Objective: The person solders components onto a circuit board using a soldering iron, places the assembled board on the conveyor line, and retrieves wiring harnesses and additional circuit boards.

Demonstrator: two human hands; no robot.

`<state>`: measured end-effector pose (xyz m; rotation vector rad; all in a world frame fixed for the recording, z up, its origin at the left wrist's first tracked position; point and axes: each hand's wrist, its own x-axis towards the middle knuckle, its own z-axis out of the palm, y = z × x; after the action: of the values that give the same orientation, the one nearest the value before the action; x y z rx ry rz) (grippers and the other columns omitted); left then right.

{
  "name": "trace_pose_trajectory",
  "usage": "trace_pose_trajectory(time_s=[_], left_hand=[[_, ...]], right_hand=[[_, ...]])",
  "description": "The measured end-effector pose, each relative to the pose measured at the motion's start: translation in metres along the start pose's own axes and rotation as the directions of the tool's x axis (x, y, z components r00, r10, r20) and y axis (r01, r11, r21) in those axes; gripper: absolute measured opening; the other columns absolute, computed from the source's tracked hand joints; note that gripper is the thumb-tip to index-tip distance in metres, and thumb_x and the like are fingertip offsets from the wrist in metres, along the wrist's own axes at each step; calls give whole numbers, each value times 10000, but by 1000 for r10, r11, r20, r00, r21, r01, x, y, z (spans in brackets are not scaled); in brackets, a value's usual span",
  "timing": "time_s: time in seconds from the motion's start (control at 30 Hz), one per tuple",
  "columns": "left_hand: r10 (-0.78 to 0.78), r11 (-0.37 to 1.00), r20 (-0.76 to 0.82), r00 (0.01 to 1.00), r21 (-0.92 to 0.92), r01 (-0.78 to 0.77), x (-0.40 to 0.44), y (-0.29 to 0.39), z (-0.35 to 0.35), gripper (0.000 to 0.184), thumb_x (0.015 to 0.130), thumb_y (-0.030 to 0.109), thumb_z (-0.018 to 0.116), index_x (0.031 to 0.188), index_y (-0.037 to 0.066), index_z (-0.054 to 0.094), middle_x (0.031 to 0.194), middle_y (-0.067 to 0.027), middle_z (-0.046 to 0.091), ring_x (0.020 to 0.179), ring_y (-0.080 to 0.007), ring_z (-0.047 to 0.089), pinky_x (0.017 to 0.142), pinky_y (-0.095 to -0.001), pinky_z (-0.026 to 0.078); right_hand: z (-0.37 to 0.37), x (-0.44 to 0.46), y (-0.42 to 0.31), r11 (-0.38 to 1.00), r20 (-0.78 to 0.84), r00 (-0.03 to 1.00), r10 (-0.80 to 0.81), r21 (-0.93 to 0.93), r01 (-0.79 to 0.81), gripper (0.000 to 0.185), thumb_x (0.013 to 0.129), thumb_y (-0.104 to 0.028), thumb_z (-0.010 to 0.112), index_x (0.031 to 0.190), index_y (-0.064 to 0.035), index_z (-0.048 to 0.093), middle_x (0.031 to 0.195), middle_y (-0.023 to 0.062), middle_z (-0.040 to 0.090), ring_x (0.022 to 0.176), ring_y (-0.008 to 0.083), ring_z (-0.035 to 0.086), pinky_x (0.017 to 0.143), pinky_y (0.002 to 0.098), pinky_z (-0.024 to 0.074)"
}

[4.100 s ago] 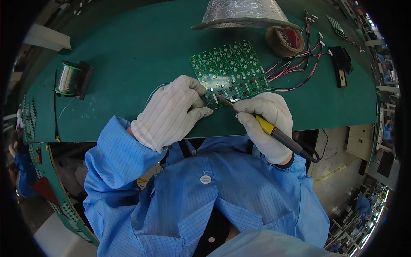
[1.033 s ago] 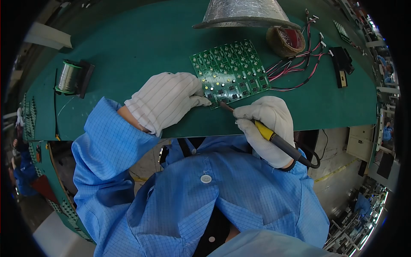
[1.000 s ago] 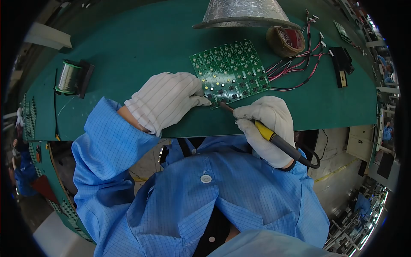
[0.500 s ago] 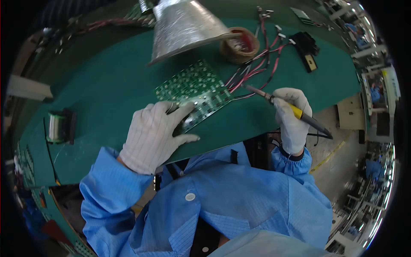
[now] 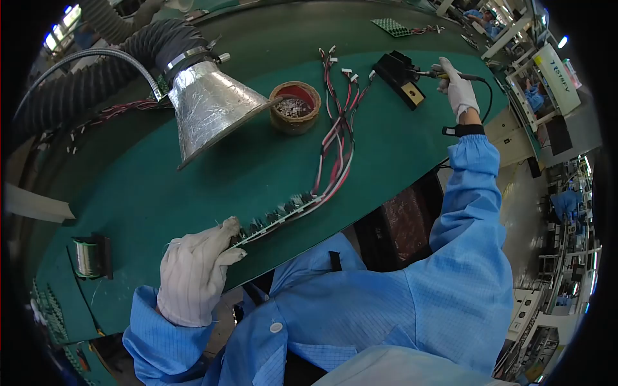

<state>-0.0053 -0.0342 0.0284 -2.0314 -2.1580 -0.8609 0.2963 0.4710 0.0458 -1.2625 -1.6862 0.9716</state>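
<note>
My gloved left hand pinches one end of a green circuit board, which is tipped up nearly on edge with its components facing away. Red, black and white wires run from the board's far end across the mat to white connectors. At the right, my gloved right hand is closed on a soldering iron with a yellow handle. Its tip end points left at the black iron stand, which has a yellow sponge pad. How far the tip sits inside the stand is hard to make out.
A foil-covered fume hood on a black hose hangs over the green mat. Beside it stands a round brown pot. A solder spool is at left. Another board lies at the back.
My right hand has carried the soldering iron away from the board to the stand. My left hand has tilted the board up from lying flat and drawn it down and left.
</note>
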Motion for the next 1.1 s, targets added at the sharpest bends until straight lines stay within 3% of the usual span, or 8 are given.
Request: trace_pose_trajectory(time_s=[0.13, 0.3, 0.37, 0.43, 0.5, 0.63, 0.87, 1.1], left_hand=[[-122, 985, 28, 992, -118, 124, 5, 11, -9, 195, 903, 118, 675, 1085, 53, 697, 1091, -106, 727, 818, -231, 685, 756, -337, 528], [-289, 824, 124, 949, -474, 312, -3, -12, 5, 262, 887, -2, 594, 1139, 21, 662, 992, -73, 679, 705, -102, 626, 624, -215, 551], [-373, 740, 150, 916, -547, 391, -10, -17, 10, 247, 955, 39, 561, 1183, 16, 654, 956, -88, 667, 689, -83, 619, 619, -204, 554], [-627, 247, 401, 668, -710, 659, -10, -17, 12, 235, 1024, 102, 520, 1197, 12, 650, 909, -83, 658, 653, -91, 611, 599, -206, 549], [-577, 390, 304, 758, -713, 583, -6, -23, 11, 313, 1056, 265, 501, 1160, 18, 664, 791, -48, 635, 592, -90, 584, 554, -205, 513], [-521, 23, 627, 579, -668, 744, -1, -39, 14, 588, 1047, 548, 424, 821, 46, 629, 596, -16, 555, 455, -86, 479, 460, -238, 415], [-457, -125, 748, 482, -591, 797, -8, -61, 38, 682, 1023, 610, 457, 654, 58, 611, 482, -42, 511, 402, -121, 430, 439, -298, 383], [-467, 23, 687, 556, -619, 785, 3, -35, 16, 571, 1044, 512, 456, 849, 17, 663, 524, -15, 525, 434, -90, 474, 448, -263, 412]], right_hand=[[37, 20, 20, 940, -18, 954, 300, 175, -292, 398, 856, -410, 815, 1059, -73, 755, 708, -34, 506, 624, 89, 450, 621, 263, 436], [30, 41, 103, 618, 227, 967, 120, 745, -251, 263, 987, -98, 623, 1244, -48, 645, 1145, 78, 644, 761, 121, 534, 713, 262, 473], [21, 41, 128, 597, 257, 965, 45, 768, -232, 301, 1000, -121, 614, 1288, -34, 606, 1268, 131, 614, 775, 155, 543, 773, 306, 496], [18, 23, 125, 508, 311, 949, 52, 810, -293, 308, 1017, -142, 600, 1298, -17, 590, 1292, 142, 612, 792, 163, 551, 775, 313, 499], [21, 1, 113, 491, 289, 950, 122, 814, -310, 320, 1028, -168, 596, 1301, -2, 579, 1258, 143, 627, 807, 169, 559, 761, 302, 497], [20, -26, 87, 668, 440, 897, 41, 655, -352, 425, 1072, -213, 502, 1419, 32, 505, 1264, 109, 641, 812, 113, 517, 763, 243, 456], [89, -173, -76, 972, 775, 595, -214, 111, 205, 782, 810, -321, 801, 1446, 17, 499, 1268, 110, 657, 742, 49, 516, 705, 205, 456], [144, -197, -103, 630, 941, 290, -176, -118, 768, 861, 744, -114, 811, 1514, -104, 425, 1256, 110, 674, 738, 192, 633, 693, 303, 531]])
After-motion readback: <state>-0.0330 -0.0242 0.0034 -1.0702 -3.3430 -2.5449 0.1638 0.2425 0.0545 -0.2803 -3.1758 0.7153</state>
